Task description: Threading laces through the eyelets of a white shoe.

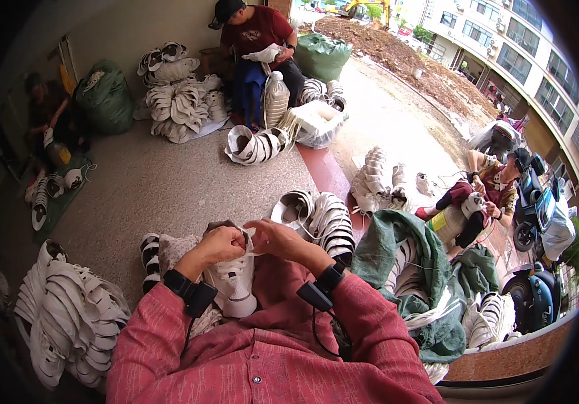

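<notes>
A white sneaker (233,281) rests on my lap, its toe pointing toward me. My left hand (222,245) is closed at the shoe's opening, fingers curled in; what they grip is hidden. Beside it, my right hand (277,238) bends its thumb and fingers around a white shoelace (254,254) above the shoe's right side. Dark bands with small boxes circle both my wrists. Just past my hands, a row of nested white shoe uppers (330,225) lies on the floor.
A heap of white uppers (67,310) lies at my left. Near my right stand an open green sack (397,249) and a bundle of white laces (434,311). Co-workers handle shoes at the back (262,40), far left (48,111) and right (498,185). A white bin (317,128) stands farther off.
</notes>
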### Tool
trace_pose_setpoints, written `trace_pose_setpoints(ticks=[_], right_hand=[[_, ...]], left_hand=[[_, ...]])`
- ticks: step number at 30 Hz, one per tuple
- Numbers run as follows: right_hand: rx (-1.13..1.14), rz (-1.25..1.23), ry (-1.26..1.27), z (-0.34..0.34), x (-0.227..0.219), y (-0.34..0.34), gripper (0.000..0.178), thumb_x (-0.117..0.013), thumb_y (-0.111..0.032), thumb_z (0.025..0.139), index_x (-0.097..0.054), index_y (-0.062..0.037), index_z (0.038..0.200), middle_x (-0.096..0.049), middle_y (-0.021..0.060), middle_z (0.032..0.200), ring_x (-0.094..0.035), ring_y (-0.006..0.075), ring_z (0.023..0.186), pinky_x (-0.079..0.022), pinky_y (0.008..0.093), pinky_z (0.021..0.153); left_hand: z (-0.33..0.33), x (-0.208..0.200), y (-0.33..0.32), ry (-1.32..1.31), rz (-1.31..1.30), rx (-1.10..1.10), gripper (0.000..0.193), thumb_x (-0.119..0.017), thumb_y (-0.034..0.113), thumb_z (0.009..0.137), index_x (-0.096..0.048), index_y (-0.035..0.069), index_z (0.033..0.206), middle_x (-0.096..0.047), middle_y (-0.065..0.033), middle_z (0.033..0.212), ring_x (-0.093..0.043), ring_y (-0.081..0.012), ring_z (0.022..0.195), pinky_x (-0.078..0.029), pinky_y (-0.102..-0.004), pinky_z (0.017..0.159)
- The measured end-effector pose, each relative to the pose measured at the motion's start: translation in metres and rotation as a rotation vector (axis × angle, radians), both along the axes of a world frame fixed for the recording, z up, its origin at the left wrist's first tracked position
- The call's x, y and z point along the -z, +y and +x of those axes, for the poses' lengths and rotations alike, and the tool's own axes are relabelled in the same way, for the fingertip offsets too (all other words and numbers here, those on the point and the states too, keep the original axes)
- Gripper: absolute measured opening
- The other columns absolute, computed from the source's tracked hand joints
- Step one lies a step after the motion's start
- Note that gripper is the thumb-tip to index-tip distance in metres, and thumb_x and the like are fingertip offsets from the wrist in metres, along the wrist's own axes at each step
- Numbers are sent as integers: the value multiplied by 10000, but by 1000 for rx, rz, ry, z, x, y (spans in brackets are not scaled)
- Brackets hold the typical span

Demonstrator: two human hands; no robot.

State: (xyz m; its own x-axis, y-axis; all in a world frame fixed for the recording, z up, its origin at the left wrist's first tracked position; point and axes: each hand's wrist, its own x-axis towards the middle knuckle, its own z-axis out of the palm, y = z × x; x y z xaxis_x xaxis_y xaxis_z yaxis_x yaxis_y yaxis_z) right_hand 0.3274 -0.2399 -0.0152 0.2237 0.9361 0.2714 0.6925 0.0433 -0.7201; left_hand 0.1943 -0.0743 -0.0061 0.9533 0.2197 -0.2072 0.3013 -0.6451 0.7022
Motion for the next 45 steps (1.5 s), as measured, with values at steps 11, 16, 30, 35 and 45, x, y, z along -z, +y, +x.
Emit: trace_pose_setpoints(ticks=[11,16,30,35,45], right_hand=[[-214,-150,-35,23,5,28,218,-754,-161,701,-623,-110,867,-590,27,841,-609,197,774,-484,316,677],[-267,-256,149,27,-5,35,249,-778,-160,703,-651,-100,908,-615,23,848,-596,154,791,-476,294,688],[-249,-318,263,22,-8,22,239,-645,-124,849,-598,-76,1078,-544,-41,783,-486,53,682,-407,222,613],[-159,-239,496,17,4,12,253,-612,-128,884,-591,-47,1122,-573,-36,827,-513,51,708,-425,212,634],[-88,-232,335,1,-2,1,175,-735,-97,777,-645,-55,921,-579,-14,778,-539,61,672,-441,225,597]], left_hand=[[-1,-1,5,31,-18,8,247,-713,243,668,-723,84,857,-701,-98,834,-672,-233,802,-512,-330,746],[1,12,16,-203,95,49,167,-698,212,673,-722,92,787,-691,-112,777,-670,-254,736,-511,-362,686],[-118,-58,150,-938,-262,-951,131,-730,138,827,-679,67,925,-593,36,711,-474,-20,548,-333,-154,474],[-140,-51,123,-721,-356,-868,220,-650,215,903,-669,36,1030,-567,63,757,-450,12,584,-254,-138,442],[-179,-36,90,-788,-665,-723,454,-520,156,971,-412,8,1387,-636,-75,1060,-591,-92,840,-424,-192,607]])
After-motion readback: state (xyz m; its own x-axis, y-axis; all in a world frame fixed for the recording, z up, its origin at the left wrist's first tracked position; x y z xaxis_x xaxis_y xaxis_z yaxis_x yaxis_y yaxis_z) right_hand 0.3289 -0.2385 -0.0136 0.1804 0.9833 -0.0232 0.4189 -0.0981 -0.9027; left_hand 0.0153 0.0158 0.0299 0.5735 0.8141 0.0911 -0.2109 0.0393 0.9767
